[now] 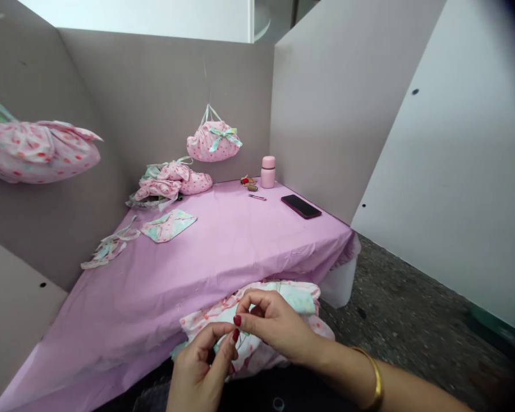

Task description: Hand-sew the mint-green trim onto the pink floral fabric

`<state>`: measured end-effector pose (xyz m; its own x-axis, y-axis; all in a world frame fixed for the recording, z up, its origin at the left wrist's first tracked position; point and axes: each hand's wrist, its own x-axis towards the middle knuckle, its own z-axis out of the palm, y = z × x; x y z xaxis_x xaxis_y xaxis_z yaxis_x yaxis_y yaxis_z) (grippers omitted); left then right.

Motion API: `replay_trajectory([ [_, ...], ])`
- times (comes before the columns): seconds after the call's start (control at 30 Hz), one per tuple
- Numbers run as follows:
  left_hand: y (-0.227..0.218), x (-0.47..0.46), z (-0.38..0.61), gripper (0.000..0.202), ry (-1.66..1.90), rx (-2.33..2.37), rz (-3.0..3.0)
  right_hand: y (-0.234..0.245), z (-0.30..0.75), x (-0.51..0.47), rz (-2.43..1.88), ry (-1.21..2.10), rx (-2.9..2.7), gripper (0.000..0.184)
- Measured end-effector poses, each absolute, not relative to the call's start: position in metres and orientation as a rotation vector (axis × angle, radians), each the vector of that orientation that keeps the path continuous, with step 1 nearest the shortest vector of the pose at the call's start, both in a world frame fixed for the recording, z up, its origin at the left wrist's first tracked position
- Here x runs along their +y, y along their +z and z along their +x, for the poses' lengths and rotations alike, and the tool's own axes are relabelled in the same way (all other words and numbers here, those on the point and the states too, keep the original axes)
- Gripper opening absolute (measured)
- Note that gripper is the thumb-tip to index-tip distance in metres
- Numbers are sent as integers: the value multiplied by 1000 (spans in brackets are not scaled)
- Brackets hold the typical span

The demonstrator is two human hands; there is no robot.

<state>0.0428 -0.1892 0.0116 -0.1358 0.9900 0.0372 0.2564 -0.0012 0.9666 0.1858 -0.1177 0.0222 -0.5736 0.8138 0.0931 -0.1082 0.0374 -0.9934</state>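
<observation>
My left hand (203, 363) and my right hand (278, 326) meet fingertip to fingertip above my lap. Thumb and forefinger are pinched together on each. A thin strand that looks like thread (241, 339) shows right by the fingertips; whether a needle is there too is too small to tell. Under both hands lies a bunched cloth (300, 297), white and pale pink with red dots and pale green parts. It rests on my lap against the table's front edge.
The table has a pink cover (223, 229). At the back are a pink bottle (268, 173), thread spools (251, 186), small snips (257, 197) and a phone (301, 206). Dotted cloth pieces (169, 224) lie left. A bow-tied bundle (214, 140) and another bundle (40, 151) hang by grey partitions (321, 97).
</observation>
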Motion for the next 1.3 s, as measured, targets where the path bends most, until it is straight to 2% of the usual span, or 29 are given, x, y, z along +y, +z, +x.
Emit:
replay_trajectory([
  [0.1,13,-189,43,20,1177,1466,1321,17,179,-120,-691,1680,-1415,29],
  [0.23,15,-188,44,22,1140,1348,1154,23,182,-110,-730,1825,-907,31],
  [0.33,16,-189,45,24,1132,1297,1017,36,199,-88,-804,1857,-685,26],
  [0.43,18,-191,47,26,1147,1286,949,47,226,-55,-804,1701,-637,20],
  [0.6,18,-191,49,29,1236,1296,859,51,257,-16,-721,1237,-589,15],
  [0.67,18,-190,50,30,1235,1290,847,48,253,-23,-699,1167,-635,12],
  [0.73,19,-190,51,29,1229,1294,857,43,241,-44,-703,1245,-784,18],
  [0.83,20,-190,52,28,1229,1322,889,36,220,-80,-642,1780,-1504,13],
  [0.93,22,-191,52,30,1226,1344,913,30,209,-98,-476,1965,-1947,21],
  [1.03,22,-191,52,32,1223,1348,912,28,213,-90,-661,1731,-1856,29],
  [1.17,21,-191,51,31,1219,1339,890,30,233,-53,-1015,1028,-1717,28],
  [1.3,20,-190,51,32,1181,1321,895,27,248,-24,-1129,756,-1666,23],
])
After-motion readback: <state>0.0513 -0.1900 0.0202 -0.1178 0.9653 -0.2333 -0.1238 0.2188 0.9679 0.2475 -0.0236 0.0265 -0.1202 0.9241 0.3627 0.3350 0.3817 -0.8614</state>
